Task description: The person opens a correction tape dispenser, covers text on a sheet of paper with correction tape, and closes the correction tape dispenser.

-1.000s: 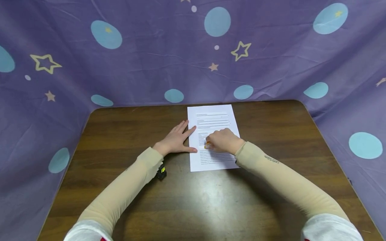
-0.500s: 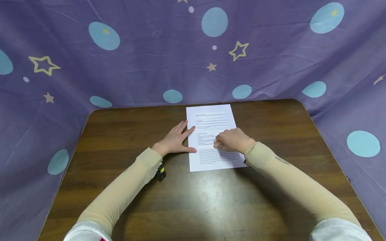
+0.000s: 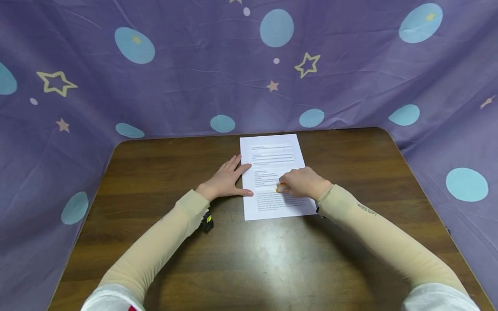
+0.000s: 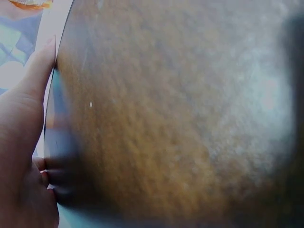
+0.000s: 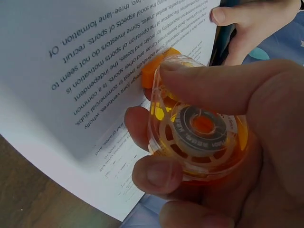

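Note:
A printed sheet of paper [image 3: 250,209] lies on the brown wooden table, in the middle of the head view. My right hand [image 3: 305,181] grips a clear and orange correction tape dispenser [image 5: 202,142] between thumb and curled fingers. In the right wrist view the dispenser's orange tip [image 5: 152,71] is down at the lines of text. At the sheet's left edge my left hand [image 3: 222,181] rests with fingers spread, its thumb and index fingertip over the margin. The left wrist view catches only part of that hand, with the thumb [image 4: 40,66] along the paper edge.
The wooden table [image 3: 264,268] extends around the sheet on all sides. A purple curtain [image 3: 175,86] with stars and blue dots hangs behind it and along both sides. A small black device [image 3: 207,221] sits under the left wrist.
My right hand has slid to the right across the sheet with the correction tape dispenser, then nearly stopped. The left hand stays at the paper's left edge.

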`<state>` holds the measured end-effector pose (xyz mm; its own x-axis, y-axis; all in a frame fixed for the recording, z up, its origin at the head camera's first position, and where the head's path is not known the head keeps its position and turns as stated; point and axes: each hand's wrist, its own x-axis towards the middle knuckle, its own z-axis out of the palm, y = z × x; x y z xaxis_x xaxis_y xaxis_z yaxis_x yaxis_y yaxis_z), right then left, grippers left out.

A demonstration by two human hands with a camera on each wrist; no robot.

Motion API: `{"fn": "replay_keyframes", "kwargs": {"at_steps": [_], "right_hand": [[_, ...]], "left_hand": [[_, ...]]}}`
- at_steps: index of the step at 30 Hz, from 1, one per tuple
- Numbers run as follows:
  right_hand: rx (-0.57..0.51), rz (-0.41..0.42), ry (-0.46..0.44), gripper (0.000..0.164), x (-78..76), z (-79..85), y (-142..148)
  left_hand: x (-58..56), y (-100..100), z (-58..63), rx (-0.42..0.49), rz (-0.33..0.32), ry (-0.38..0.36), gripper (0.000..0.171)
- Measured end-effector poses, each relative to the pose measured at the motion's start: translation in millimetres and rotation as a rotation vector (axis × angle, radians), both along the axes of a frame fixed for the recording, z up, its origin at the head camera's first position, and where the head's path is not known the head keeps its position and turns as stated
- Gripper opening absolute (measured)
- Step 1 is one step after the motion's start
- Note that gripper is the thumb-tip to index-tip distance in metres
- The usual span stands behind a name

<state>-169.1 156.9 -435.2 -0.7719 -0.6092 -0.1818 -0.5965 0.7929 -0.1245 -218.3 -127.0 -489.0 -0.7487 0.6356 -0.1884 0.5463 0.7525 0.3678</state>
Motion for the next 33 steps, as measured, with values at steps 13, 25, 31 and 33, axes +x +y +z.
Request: {"fn": "replay_keyframes", "kwargs": {"at_steps": [13, 25, 31, 33], "right_hand": [[0.002, 0.006, -0.009, 0.032, -6.5, 2.2, 9.4], [-0.046, 0.017, -0.01, 0.029, -6.2, 7.0, 10.4], [-0.073, 0.026, -0.043, 0.021, -4.9, 3.9, -3.3], [-0.084, 0.042, -0.054, 0.018, -4.9, 2.1, -9.3]], "left_hand": [[-2.7, -0.4, -5.5, -0.005, -0.014, 0.002, 0.103], [-1.6, -1.9, -3.5, 0.002, -0.011, -0.013, 0.101], [-2.7, -3.0, -3.7, 0.006, -0.018, -0.023, 0.097], [-2.6, -3.1, -3.6, 0.003, -0.023, -0.027, 0.098]]}}
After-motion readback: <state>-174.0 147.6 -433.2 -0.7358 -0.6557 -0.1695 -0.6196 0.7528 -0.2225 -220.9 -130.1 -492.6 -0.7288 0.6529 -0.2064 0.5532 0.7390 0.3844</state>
